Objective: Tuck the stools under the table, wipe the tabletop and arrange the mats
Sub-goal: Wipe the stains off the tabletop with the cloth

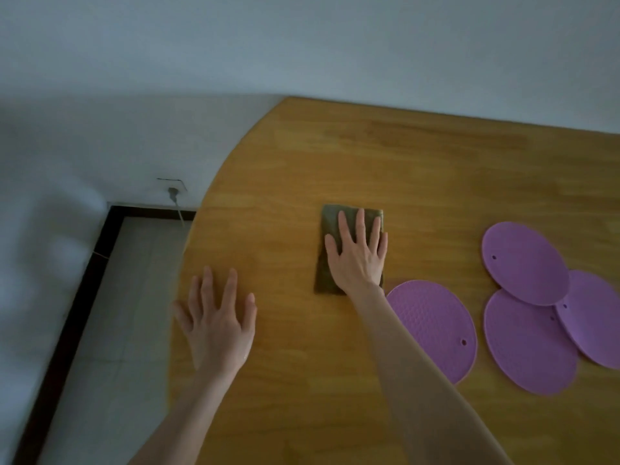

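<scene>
I judge we're mid-wipe: my right hand (357,255) presses the folded green cloth (339,250) flat, fingers spread, while my left hand (216,322) rests open on the wooden tabletop (419,169); four purple mats (523,263) still lie overlapping at right, stools unseen

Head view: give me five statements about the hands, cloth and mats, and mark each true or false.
1. The right hand presses flat on the green cloth. True.
2. The left hand holds a purple mat. False: it rests spread and bare on the wooden table, near its left edge.
3. Four purple mats show on the table. True: one beside the right forearm, and three overlapping ones, the far one, the near one and the rightmost.
4. The cloth lies on top of the mats. False: it lies on bare wood, left of them.
5. The mats are stacked in one neat pile. False: they are spread out.
</scene>
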A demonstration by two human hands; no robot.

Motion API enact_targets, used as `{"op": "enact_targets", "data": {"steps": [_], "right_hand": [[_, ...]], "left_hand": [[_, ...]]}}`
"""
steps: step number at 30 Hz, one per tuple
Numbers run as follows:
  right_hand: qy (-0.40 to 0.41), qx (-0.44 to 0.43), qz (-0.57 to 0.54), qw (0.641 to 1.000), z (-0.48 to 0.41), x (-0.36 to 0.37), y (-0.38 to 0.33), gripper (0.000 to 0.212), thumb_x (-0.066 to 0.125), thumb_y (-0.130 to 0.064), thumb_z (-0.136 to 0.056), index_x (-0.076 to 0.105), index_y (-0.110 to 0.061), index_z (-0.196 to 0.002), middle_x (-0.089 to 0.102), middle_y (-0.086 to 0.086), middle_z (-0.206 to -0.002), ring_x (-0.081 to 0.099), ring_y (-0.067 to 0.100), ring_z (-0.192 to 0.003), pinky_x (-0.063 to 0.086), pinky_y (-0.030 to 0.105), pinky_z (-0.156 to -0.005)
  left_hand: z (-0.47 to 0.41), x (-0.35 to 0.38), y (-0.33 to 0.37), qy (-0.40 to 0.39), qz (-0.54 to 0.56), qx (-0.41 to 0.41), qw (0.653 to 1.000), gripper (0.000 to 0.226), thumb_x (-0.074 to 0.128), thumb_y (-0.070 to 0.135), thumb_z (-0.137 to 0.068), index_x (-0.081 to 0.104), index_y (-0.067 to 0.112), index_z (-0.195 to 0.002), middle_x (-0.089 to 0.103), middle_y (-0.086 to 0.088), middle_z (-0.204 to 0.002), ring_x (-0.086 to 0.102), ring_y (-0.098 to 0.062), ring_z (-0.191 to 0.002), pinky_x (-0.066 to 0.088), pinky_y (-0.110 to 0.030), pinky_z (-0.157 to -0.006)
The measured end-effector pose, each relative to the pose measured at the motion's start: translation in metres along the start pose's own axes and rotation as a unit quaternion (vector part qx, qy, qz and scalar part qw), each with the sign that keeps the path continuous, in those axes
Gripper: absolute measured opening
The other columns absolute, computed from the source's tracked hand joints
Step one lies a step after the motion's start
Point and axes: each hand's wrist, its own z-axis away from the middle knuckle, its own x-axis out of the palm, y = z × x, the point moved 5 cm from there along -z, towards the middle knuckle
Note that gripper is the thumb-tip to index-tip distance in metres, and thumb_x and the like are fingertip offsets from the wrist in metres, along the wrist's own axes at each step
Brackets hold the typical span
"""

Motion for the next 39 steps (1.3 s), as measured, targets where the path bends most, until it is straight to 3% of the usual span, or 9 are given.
{"op": "enact_targets", "data": {"steps": [2, 9, 15, 19, 22, 26, 30, 35, 39], "right_hand": [[0.003, 0.005, -0.005, 1.000, -0.005, 0.001, -0.023, 0.060, 0.016, -0.054, -0.098, 0.000, -0.032, -0.152, -0.010, 0.002, -0.160, -0.015, 0.033, -0.145, -0.008, 0.049, -0.117], [0.016, -0.164, 0.016, 0.986, 0.056, 0.023, -0.064, 0.060, 0.015, -0.057, -0.096, 0.011, -0.034, -0.151, 0.003, 0.000, -0.161, -0.004, 0.030, -0.147, -0.003, 0.045, -0.118], [-0.007, -0.054, 0.008, 0.998, 0.027, 0.016, -0.064, 0.060, 0.020, -0.055, -0.098, 0.005, -0.033, -0.152, -0.007, 0.001, -0.161, -0.012, 0.030, -0.146, -0.006, 0.048, -0.117], [-0.014, -0.134, 0.022, 0.991, 0.041, 0.024, -0.115, 0.060, 0.017, -0.054, -0.098, 0.002, -0.033, -0.152, -0.007, 0.001, -0.161, -0.013, 0.031, -0.145, -0.008, 0.049, -0.117], [-0.004, -0.202, 0.031, 0.979, 0.078, 0.030, -0.109, 0.060, 0.014, -0.056, -0.097, 0.008, -0.033, -0.152, 0.000, 0.001, -0.161, -0.006, 0.030, -0.147, -0.007, 0.046, -0.117], [0.009, -0.164, 0.037, 0.986, 0.091, 0.032, -0.075, 0.064, 0.009, -0.059, -0.093, 0.012, -0.034, -0.151, 0.005, 0.000, -0.161, -0.002, 0.028, -0.147, -0.005, 0.043, -0.117], [-0.003, -0.118, 0.039, 0.992, 0.079, 0.035, -0.093, 0.063, 0.010, -0.057, -0.094, 0.004, -0.033, -0.152, -0.004, 0.001, -0.161, -0.010, 0.031, -0.146, -0.008, 0.047, -0.116], [0.009, -0.226, 0.042, 0.973, 0.137, 0.046, -0.095, 0.061, 0.014, -0.057, -0.095, 0.019, -0.031, -0.150, 0.013, 0.003, -0.160, 0.007, 0.032, -0.146, 0.005, 0.048, -0.117], [0.016, -0.163, 0.036, 0.986, 0.139, 0.042, -0.056, 0.062, 0.016, -0.058, -0.094, 0.022, -0.032, -0.150, 0.016, 0.002, -0.159, 0.010, 0.030, -0.146, 0.008, 0.047, -0.117]], "left_hand": [[-0.001, 0.000, 0.001, 0.002, 0.001, 0.004, 1.000, 0.064, 0.022, 0.057, -0.090, 0.039, 0.024, -0.142, 0.028, -0.014, -0.152, 0.016, -0.034, -0.141, 0.003, -0.059, -0.112], [0.002, -0.003, -0.006, -0.022, 0.030, 0.014, 0.999, 0.068, 0.017, 0.061, -0.088, 0.035, 0.025, -0.143, 0.021, -0.010, -0.155, 0.010, -0.029, -0.143, -0.001, -0.054, -0.114], [0.042, -0.016, -0.043, 0.025, 0.060, 0.019, 0.998, 0.058, 0.027, 0.052, -0.092, 0.050, 0.019, -0.134, 0.038, -0.018, -0.144, 0.027, -0.037, -0.135, 0.019, -0.063, -0.109], [0.079, -0.012, -0.061, 0.006, 0.052, 0.000, 0.999, 0.061, 0.021, 0.055, -0.094, 0.047, 0.020, -0.137, 0.037, -0.017, -0.146, 0.029, -0.036, -0.134, 0.019, -0.057, -0.109], [0.094, -0.003, -0.056, -0.019, 0.053, 0.000, 0.998, 0.062, 0.017, 0.055, -0.095, 0.046, 0.020, -0.137, 0.035, -0.014, -0.148, 0.026, -0.033, -0.136, 0.022, -0.055, -0.110], [0.095, 0.000, -0.056, -0.019, 0.060, -0.008, 0.998, 0.061, 0.017, 0.053, -0.095, 0.045, 0.020, -0.138, 0.035, -0.014, -0.148, 0.026, -0.033, -0.137, 0.028, -0.055, -0.108], [0.093, 0.001, -0.056, -0.015, 0.056, -0.003, 0.998, 0.060, 0.018, 0.052, -0.095, 0.043, 0.019, -0.139, 0.034, -0.016, -0.148, 0.027, -0.035, -0.136, 0.034, -0.056, -0.105], [0.096, 0.004, -0.057, -0.003, 0.045, 0.008, 0.999, 0.058, 0.023, 0.051, -0.095, 0.040, 0.019, -0.140, 0.031, -0.016, -0.150, 0.024, -0.035, -0.137, 0.019, -0.049, -0.112], [0.104, -0.002, -0.054, -0.010, 0.033, 0.041, 0.999, 0.057, 0.024, 0.050, -0.095, 0.038, 0.019, -0.141, 0.031, -0.015, -0.150, 0.023, -0.035, -0.138, 0.007, -0.047, -0.113]]}}
